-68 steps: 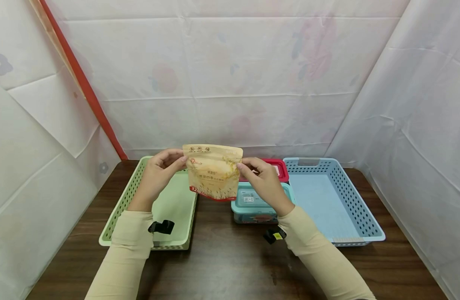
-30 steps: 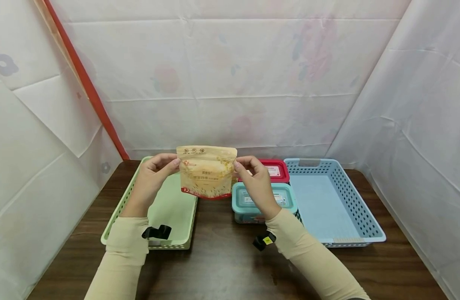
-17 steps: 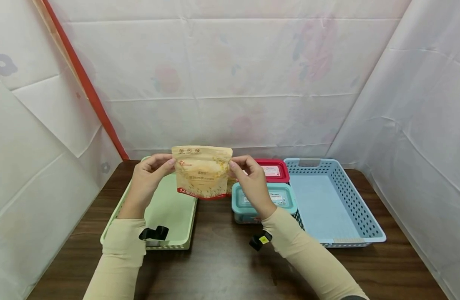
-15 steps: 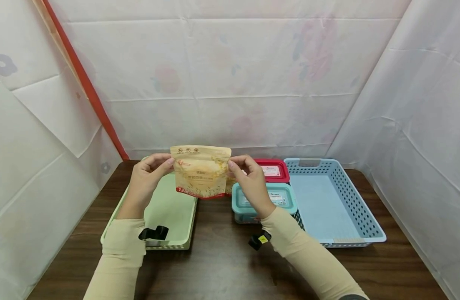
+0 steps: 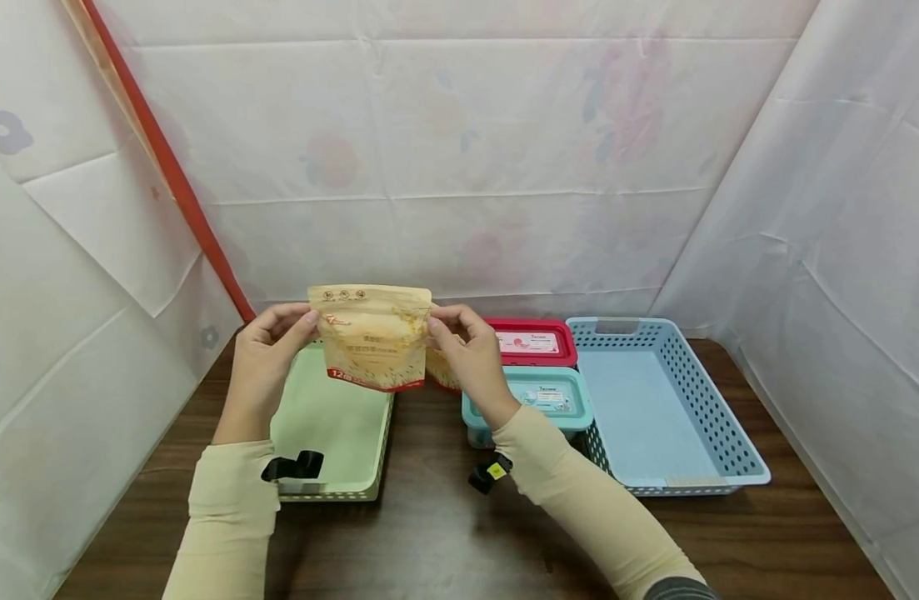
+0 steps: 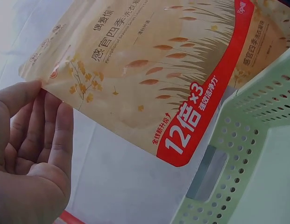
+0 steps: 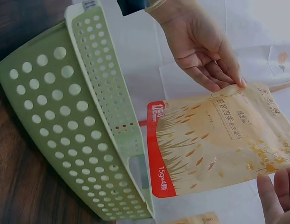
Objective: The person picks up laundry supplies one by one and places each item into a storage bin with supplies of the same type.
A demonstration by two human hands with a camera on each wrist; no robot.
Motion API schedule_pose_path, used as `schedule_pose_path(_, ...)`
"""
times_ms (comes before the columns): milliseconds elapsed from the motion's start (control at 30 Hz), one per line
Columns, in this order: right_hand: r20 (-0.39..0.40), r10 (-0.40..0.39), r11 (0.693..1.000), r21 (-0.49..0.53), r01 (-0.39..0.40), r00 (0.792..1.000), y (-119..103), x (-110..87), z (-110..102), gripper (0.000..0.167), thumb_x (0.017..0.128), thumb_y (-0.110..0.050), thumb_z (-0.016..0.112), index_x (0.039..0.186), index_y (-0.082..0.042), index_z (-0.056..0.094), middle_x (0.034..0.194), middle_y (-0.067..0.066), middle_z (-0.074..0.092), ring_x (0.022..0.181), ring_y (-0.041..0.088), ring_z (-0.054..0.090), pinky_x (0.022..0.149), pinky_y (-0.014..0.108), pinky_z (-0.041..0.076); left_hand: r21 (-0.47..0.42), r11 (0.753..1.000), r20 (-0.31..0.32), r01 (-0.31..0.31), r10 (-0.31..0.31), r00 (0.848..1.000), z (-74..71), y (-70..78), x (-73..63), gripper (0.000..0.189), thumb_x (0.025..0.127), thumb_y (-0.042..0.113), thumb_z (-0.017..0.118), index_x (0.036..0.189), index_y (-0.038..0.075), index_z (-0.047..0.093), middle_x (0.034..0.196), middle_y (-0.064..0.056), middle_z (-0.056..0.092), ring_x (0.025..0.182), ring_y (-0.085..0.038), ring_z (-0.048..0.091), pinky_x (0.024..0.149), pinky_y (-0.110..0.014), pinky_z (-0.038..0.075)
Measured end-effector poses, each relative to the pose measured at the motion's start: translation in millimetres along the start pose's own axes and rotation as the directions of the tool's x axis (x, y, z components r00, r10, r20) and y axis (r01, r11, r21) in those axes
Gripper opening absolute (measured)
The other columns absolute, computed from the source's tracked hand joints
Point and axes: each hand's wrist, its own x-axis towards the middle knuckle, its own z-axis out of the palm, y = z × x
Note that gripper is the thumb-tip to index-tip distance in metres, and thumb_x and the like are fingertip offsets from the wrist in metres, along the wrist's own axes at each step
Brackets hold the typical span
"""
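A beige laundry-pod pouch [image 5: 372, 337] with a red lower band hangs upright between both hands, raised over the back of the green basket [image 5: 339, 425]. My left hand [image 5: 257, 367] pinches its left upper edge between thumb and fingers. On the opposite edge, my right hand [image 5: 470, 354] pinches it near the upper corner. The left wrist view shows the pouch [image 6: 149, 70] front with printed grass and leaves, above the basket's perforated rim [image 6: 238, 121]. A second, similar pouch [image 5: 440, 369] stands behind, partly hidden by the held one and my right hand.
Right of the pouches, a red-lidded box [image 5: 534, 340] stands behind a turquoise-lidded box [image 5: 549, 396]. A light blue basket [image 5: 646, 417] sits at the right of the dark wooden table [image 5: 437, 533]. White sheets [image 5: 459, 167] enclose the back and sides.
Both hands have carried the pouch leftward, from between the baskets to over the green one. More of the second pouch and both lidded boxes now shows. Both pinches are kept.
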Motion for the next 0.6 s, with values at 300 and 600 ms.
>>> schedule_pose_path(300, -0.011, -0.001, 1.0, 0.003, 0.001, 1.0, 6.0, 5.9, 15.4, 0.022, 0.1, -0.012, 0.064, 0.117, 0.001, 0.067, 0.103, 0.018, 0.064, 0.094, 0.041, 0.065, 0.086, 0.051, 0.056, -0.025, 1.0, -0.052, 0.003, -0.004, 0.999, -9.4, 3.8, -0.4, 0.023, 0.094, 0.008, 0.071, 0.115, -0.001, 0.069, 0.1, -0.005, 0.067, 0.09, -0.014, 0.065, 0.083, -0.021, 0.055)
schedule_pose_path(600, -0.023, 0.02, 1.0, 0.005, -0.02, 1.0, 12.9, 11.6, 31.0, 0.023, 0.1, -0.003, 0.061, 0.119, 0.008, 0.065, 0.109, 0.026, 0.063, 0.1, 0.045, 0.063, 0.088, 0.052, 0.055, -0.036, 0.999, -0.087, 0.031, -0.034, 0.996, -21.1, 1.7, 1.3, 0.027, 0.094, 0.009, 0.071, 0.118, -0.002, 0.068, 0.104, -0.006, 0.064, 0.094, -0.014, 0.063, 0.085, -0.02, 0.054)
